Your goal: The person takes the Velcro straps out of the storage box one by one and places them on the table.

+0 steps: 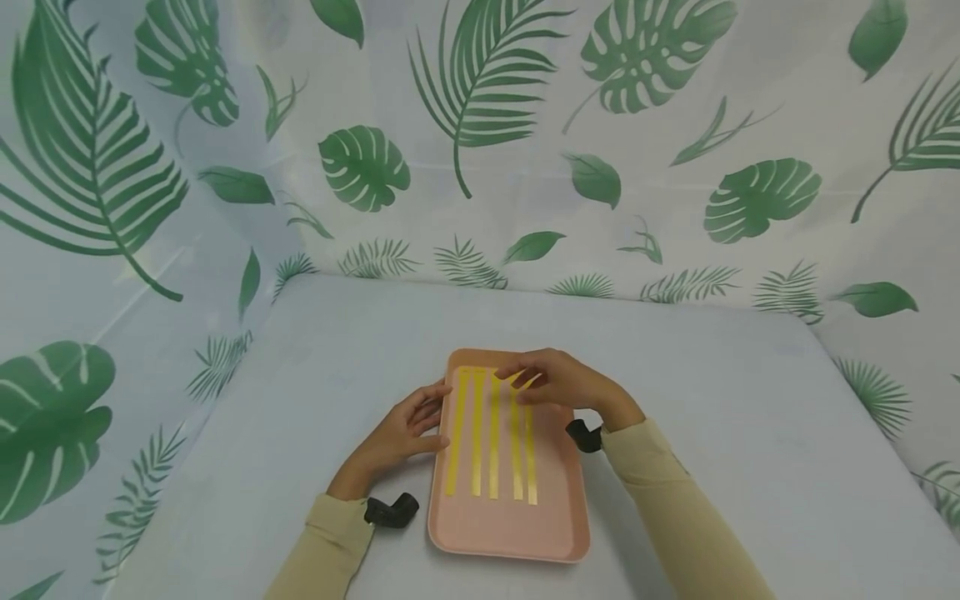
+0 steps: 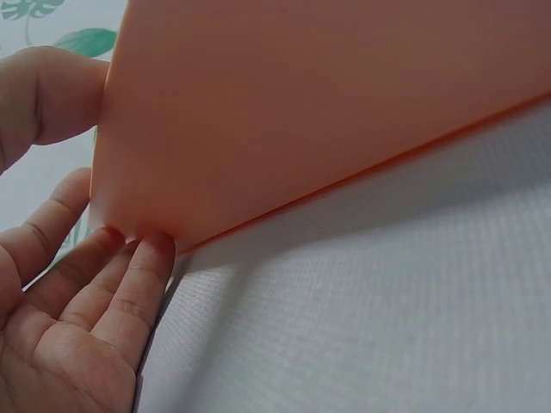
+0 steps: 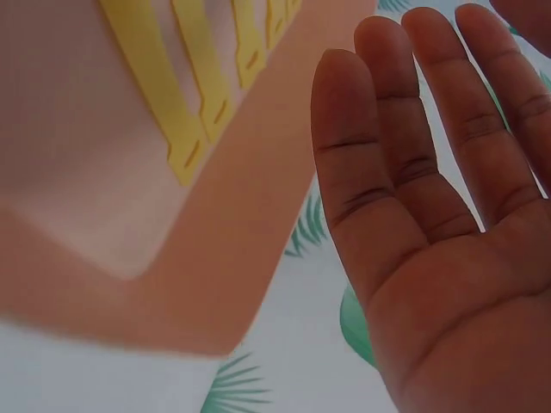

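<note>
A pink rectangular tray (image 1: 510,529) lies on the table, longer from front to back. Several flat yellow strips (image 1: 477,433) lie side by side in it; the right wrist view shows a small slit near the end of some strips (image 3: 155,82). My left hand (image 1: 401,433) is at the tray's left side, its thumb and fingertips touching the outer wall, as the left wrist view shows. Over the far right part of the tray hovers my right hand (image 1: 573,383), fingers loosely extended with nothing between them. It hides the far ends of some strips in the head view.
A pale cloth-covered table (image 1: 360,333) surrounds the tray. Behind and beside it hangs a white curtain (image 1: 525,183) printed with green leaves. Black wrist mounts (image 1: 393,510) sit by both sleeves.
</note>
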Demonstrator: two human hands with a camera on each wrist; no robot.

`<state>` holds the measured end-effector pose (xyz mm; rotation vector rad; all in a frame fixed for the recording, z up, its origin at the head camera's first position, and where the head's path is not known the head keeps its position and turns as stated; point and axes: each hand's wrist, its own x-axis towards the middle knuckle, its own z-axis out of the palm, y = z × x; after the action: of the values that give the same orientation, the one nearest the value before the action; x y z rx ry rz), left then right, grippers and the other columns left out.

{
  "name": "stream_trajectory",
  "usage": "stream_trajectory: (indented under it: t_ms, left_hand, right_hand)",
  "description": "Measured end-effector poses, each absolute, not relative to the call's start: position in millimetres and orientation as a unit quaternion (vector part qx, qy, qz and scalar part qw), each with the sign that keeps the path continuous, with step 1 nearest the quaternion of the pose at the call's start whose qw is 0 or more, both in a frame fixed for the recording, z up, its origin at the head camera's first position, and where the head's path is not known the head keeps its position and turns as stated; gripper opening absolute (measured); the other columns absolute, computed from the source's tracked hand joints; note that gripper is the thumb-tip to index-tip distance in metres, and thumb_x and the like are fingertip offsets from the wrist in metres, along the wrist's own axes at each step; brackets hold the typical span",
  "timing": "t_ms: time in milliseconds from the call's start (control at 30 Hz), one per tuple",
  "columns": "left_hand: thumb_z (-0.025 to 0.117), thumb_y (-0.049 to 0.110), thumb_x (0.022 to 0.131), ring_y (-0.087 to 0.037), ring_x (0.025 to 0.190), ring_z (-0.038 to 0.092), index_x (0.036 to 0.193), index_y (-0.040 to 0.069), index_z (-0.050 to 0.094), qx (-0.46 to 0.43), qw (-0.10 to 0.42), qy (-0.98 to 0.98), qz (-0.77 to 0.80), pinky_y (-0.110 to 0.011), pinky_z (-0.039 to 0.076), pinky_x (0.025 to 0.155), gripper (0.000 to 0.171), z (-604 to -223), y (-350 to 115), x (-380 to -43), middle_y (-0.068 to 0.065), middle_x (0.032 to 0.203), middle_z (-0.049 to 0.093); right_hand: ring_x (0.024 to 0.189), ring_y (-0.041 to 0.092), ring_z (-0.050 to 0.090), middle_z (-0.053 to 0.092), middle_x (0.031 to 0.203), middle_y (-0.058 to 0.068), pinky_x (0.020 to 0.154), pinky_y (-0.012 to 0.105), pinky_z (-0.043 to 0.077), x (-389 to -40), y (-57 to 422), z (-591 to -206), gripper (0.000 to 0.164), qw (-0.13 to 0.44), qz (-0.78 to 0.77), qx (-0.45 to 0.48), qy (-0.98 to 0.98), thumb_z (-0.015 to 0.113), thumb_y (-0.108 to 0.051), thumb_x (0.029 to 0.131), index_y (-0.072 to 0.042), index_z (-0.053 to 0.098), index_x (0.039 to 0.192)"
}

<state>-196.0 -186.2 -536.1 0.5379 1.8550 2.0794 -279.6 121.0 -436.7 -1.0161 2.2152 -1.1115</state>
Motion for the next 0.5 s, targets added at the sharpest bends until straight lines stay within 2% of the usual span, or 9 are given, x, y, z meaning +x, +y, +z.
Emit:
stream_trajectory:
  t_ms: [200,500]
  left_hand:
    - [0.081,0.002,0.095,-0.050,0.159,0.027,0.161,-0.014,0.032,0.183,0.158,0.646,0.724,-0.030,0.043,0.122,0.084,-535.2,-186.3,-197.4,-0.033,0.173,0.020]
    - [0.079,-0.002,0.094,-0.050,0.159,0.028,0.162,-0.013,0.030,0.178,0.160,0.645,0.726,-0.031,0.044,0.122,0.084,-534.3,-186.6,-197.7,-0.034,0.173,0.022]
  right_hand:
    - [0.125,0.049,0.066,0.066,0.141,0.027,0.107,0.055,0.059,-282.4,106.5,-440.3,0.037,0.239,-0.408,-0.384,0.793,0.070,0.005,0.101,0.011,0.065,0.137]
    - [0.122,0.034,0.071,0.070,0.140,0.015,0.104,0.039,0.061,-282.7,90.9,-446.1,0.034,0.235,-0.388,-0.371,0.810,0.073,0.002,0.101,-0.002,0.073,0.134]
